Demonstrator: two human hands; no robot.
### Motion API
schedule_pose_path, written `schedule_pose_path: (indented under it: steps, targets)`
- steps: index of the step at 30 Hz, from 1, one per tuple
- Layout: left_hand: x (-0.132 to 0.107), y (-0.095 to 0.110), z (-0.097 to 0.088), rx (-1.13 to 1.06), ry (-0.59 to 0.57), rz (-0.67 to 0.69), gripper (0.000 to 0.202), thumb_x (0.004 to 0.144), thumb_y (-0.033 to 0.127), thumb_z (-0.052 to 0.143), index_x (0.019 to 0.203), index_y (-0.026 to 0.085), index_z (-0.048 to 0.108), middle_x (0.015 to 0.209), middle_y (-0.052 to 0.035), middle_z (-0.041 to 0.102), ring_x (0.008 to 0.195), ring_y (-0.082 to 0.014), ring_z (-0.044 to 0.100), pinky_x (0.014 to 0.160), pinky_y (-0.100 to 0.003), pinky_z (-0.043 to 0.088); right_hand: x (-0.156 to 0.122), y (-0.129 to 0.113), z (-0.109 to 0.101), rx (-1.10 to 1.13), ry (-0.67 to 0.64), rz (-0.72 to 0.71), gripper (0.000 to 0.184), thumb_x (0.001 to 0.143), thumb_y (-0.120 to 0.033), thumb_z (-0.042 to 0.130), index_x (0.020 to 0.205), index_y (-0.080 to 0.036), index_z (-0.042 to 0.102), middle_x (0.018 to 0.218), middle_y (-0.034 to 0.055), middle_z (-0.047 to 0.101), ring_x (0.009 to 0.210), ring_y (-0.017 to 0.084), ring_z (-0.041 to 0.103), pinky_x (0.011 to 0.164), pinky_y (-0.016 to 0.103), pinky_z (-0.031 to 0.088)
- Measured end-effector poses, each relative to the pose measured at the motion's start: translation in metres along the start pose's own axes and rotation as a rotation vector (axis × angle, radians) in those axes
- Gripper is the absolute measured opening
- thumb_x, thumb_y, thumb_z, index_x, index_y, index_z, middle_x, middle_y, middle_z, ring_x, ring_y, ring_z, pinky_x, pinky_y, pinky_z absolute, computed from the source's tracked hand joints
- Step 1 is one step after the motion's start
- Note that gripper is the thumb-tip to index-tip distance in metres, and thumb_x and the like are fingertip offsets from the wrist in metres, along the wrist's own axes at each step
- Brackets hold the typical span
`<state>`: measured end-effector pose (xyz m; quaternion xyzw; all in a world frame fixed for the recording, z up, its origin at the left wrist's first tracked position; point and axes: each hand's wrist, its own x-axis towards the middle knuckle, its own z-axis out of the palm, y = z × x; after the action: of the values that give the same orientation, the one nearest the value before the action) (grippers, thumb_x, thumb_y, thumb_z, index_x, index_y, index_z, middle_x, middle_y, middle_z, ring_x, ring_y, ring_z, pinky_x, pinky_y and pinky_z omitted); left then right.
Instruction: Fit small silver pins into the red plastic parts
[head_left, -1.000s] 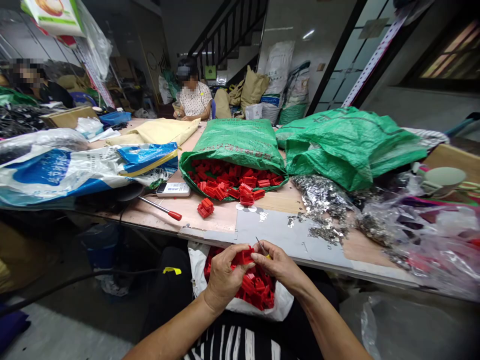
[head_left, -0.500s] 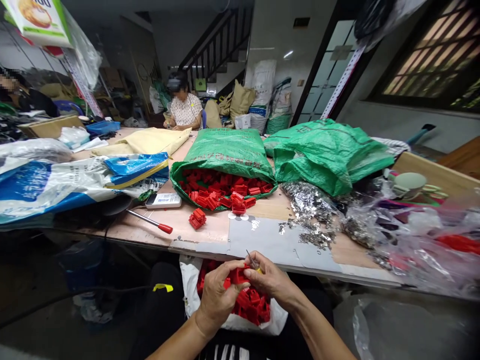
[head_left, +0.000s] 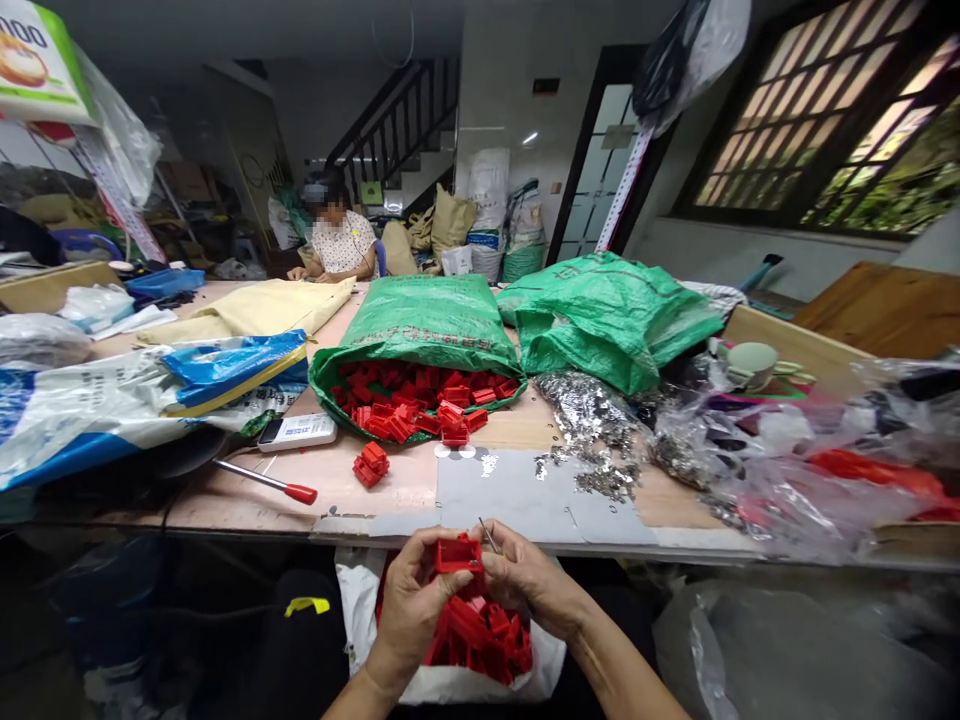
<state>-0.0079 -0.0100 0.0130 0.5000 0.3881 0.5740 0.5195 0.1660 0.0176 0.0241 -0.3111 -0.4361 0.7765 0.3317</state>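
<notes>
My left hand point(head_left: 411, 598) is closed on a red plastic part point(head_left: 458, 556), its thumb below and its fingers behind. The part is a hollow, box-like frame, tilted so its opening faces me. In my right hand point(head_left: 529, 578) is a thin metal tool point(head_left: 488, 534), its shaft pointing up and left from the fingers. The right fingertips also meet the part's right side. Just under both hands, a white bag point(head_left: 358, 607) on my lap is filled with more red plastic parts point(head_left: 484, 638).
On the table, a green sack point(head_left: 435, 310) spills red parts; one small red cluster point(head_left: 370, 465) lies before it. A red-handled rod point(head_left: 300, 494), small metal pieces point(head_left: 592, 430) and plastic bags point(head_left: 810, 490) lie around. Across the table sits a person point(head_left: 343, 240).
The view has swung right. The red part has turned, so its hollow side shows more plainly between my hands. Both hands keep their hold.
</notes>
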Motion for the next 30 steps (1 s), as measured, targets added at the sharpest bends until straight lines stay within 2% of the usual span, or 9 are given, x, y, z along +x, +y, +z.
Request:
schedule_pose_path:
  steps: [3,6,12,18,21,25,30]
  targets:
    - [0.009,-0.001,-0.004,-0.027,0.077,-0.07,0.033,0.071,0.031,0.075,0.098,0.018,0.062,0.093,-0.005,0.073,0.085,-0.018,0.069,0.079,-0.028,0.056,-0.001,-0.007,-0.01,-0.08,0.126,-0.017,0.05,0.075,-0.058,0.072,0.097,-0.021,0.047,0.073,-0.0045,0.053,0.045,0.004,0.028,0.042,0.018,0.013]
    - [0.018,-0.005,-0.008,0.021,0.087,-0.1,0.035,0.072,0.034,0.074,0.101,0.019,0.06,0.095,-0.005,0.072,0.086,-0.0182,0.068,0.08,-0.029,0.055,-0.006,-0.014,-0.024,-0.1,0.213,-0.05,0.047,0.076,-0.056,0.072,0.093,-0.019,0.049,0.091,0.0014,0.059,0.048,0.003,0.03,0.044,0.018,0.013]
    - [0.037,-0.021,-0.008,0.227,0.038,-0.001,0.032,0.079,0.032,0.067,0.107,0.019,0.059,0.105,-0.007,0.068,0.099,-0.0212,0.064,0.091,-0.034,0.049,-0.018,-0.017,-0.046,-0.174,0.334,-0.092,0.044,0.077,-0.056,0.071,0.092,-0.02,0.051,0.088,0.0015,0.06,0.048,0.004,0.031,0.044,0.019,0.016]
    - [0.059,-0.028,0.0,0.294,0.009,0.045,0.032,0.084,0.031,0.06,0.114,0.021,0.056,0.111,-0.0068,0.064,0.101,-0.0199,0.061,0.093,-0.034,0.046,-0.014,-0.018,-0.059,-0.348,0.396,-0.097,0.042,0.078,-0.057,0.067,0.091,-0.019,0.054,0.08,-0.0011,0.057,0.047,0.005,0.03,0.044,0.02,0.018]
    - [0.066,-0.031,0.003,0.302,-0.014,0.044,0.031,0.084,0.03,0.059,0.114,0.021,0.056,0.111,-0.0069,0.064,0.103,-0.0202,0.06,0.094,-0.034,0.045,-0.008,-0.02,-0.066,-0.531,0.481,-0.164,0.036,0.081,-0.054,0.062,0.089,-0.019,0.058,0.074,-0.0021,0.056,0.05,0.008,0.038,0.046,0.022,0.026]
    - [0.069,-0.035,0.003,0.286,-0.045,0.028,0.033,0.084,0.029,0.058,0.116,0.021,0.055,0.111,-0.0067,0.065,0.102,-0.0204,0.061,0.092,-0.034,0.046,0.005,-0.027,-0.071,-0.919,0.587,-0.254,0.023,0.086,-0.042,0.054,0.085,-0.02,0.062,0.078,0.0001,0.062,0.073,0.017,0.057,0.065,0.026,0.042]
    - [0.069,-0.039,0.001,0.272,-0.064,0.022,0.034,0.084,0.03,0.059,0.117,0.02,0.055,0.11,-0.0066,0.065,0.102,-0.0201,0.061,0.091,-0.033,0.046,0.037,-0.041,-0.071,-1.299,0.619,-0.246,0.015,0.086,-0.025,0.048,0.091,-0.021,0.062,0.094,0.0036,0.068,0.086,0.02,0.061,0.077,0.029,0.045]
